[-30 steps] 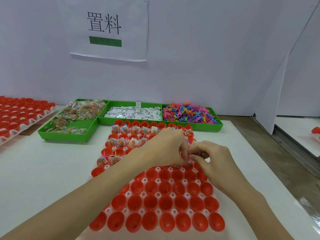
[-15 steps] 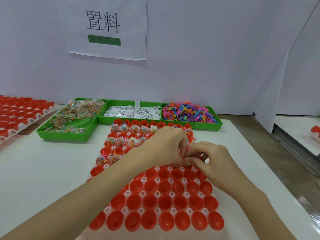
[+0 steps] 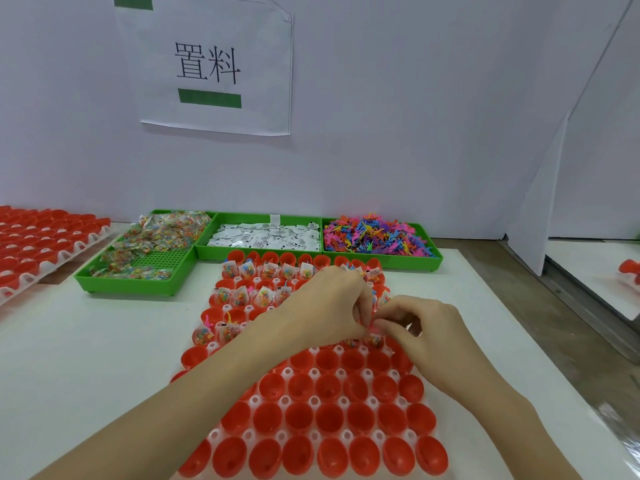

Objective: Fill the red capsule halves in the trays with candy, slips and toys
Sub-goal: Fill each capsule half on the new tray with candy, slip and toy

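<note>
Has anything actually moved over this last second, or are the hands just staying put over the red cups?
Hardly anything. Both hands stay together over the middle rows of the capsule tray; the left hand and right hand keep their fingertips pinched on something small, too hidden to name. Only the camera's view shifted a little. The filled capsule halves, the empty ones and the three green bins are unchanged.
</note>
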Motion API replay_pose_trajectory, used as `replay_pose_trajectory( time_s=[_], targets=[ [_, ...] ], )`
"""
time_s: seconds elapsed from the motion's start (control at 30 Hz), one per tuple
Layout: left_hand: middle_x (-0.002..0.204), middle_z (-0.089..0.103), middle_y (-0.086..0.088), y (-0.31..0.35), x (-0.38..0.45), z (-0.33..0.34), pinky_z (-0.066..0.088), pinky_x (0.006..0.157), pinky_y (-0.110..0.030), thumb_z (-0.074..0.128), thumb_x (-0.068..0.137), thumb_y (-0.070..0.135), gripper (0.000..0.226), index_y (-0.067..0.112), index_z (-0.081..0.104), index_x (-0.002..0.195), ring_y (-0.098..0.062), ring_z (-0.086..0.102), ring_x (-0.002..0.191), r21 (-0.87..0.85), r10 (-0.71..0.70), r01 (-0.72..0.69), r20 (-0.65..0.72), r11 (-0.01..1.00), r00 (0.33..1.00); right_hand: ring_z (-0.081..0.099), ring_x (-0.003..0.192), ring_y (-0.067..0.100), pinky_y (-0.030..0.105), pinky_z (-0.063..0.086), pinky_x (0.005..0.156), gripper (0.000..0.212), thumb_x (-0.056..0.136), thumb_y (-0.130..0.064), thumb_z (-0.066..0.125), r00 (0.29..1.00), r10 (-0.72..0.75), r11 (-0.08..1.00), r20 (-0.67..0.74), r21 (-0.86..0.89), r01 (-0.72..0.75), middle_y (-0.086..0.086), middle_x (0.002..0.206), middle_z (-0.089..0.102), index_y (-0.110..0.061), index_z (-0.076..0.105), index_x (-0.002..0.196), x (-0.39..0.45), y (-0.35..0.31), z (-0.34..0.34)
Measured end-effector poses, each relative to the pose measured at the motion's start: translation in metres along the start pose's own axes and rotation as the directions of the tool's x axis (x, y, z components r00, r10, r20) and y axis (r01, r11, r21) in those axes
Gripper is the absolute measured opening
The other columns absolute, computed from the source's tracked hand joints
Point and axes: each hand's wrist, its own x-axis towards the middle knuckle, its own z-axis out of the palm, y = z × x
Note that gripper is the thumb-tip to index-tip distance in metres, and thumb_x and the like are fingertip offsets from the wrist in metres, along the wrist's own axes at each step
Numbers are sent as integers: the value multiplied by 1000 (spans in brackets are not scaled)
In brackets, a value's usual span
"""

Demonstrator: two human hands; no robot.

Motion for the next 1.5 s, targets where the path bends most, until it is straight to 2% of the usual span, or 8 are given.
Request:
replay_pose_trajectory(
  time_s=[0.33,0.57,0.7,0.87,0.97,1.2,1.3,1.5],
  targets=[
    [81,74,5,-4,-4,-8,47,64,-8,84,83,22,7,17,82,88,-3,64,73,-78,28,-31,-47,996,999,63,79,4,14,47,67,13,92,-23,74,998,48,998,-27,34,-47,-18,78,71,-30,77,81,2,5,-6],
    [77,68,14,-25,-21,-24,41,59,-2,76,91,29,9,21,79,87,18,55,66,-137,-66,43,-171,990,983,62,76,4,12,45,65,17,94,-28,70,997,57,996,-61,78,-52,-19,77,71,-30,75,79,3,9,-8],
    [83,66,18,-80,-41,-44,43,62,-11,71,93,39,11,29,74,89,4,59,71,-62,-218,209,-300,976,929,63,76,5,12,46,65,19,96,-29,67,996,56,995,-68,92,-50,-16,76,72,-28,76,80,4,10,-7],
    [121,66,-18,-174,-75,-71,49,100,-50,67,97,27,30,7,69,119,-35,60,111,83,-500,599,-467,797,730,64,75,4,10,45,64,19,97,-26,67,995,52,993,-84,107,-43,-16,74,71,-27,76,80,5,9,-5],
    [129,66,-21,-210,-99,-78,49,102,-44,62,100,21,31,3,69,124,-36,63,113,108,-635,716,-385,690,670,64,77,5,11,45,65,17,96,-25,69,994,44,992,-102,119,-31,-16,76,71,-30,75,81,4,8,-3],
    [93,78,-9,-227,-123,-76,50,70,-34,73,94,25,14,13,81,93,-25,65,76,43,-653,707,-347,706,674,54,111,-8,9,42,90,27,88,-40,76,995,-81,995,52,59,78,-27,111,66,-43,73,115,0,-3,11],
    [88,77,-10,-221,-118,-78,55,73,-39,84,84,19,10,10,82,86,-27,66,77,19,-623,690,-413,723,664,49,118,-7,17,37,103,31,88,-42,76,987,-117,993,110,13,116,-29,113,65,-41,72,118,0,-4,19],
    [96,73,-17,-220,-115,-77,56,84,-44,92,74,17,40,0,74,106,-33,66,91,-28,-615,683,-463,730,638,49,107,-2,17,38,96,10,92,-36,72,985,-161,986,56,-45,163,-26,98,67,-35,77,100,3,-2,24]
  ],
)
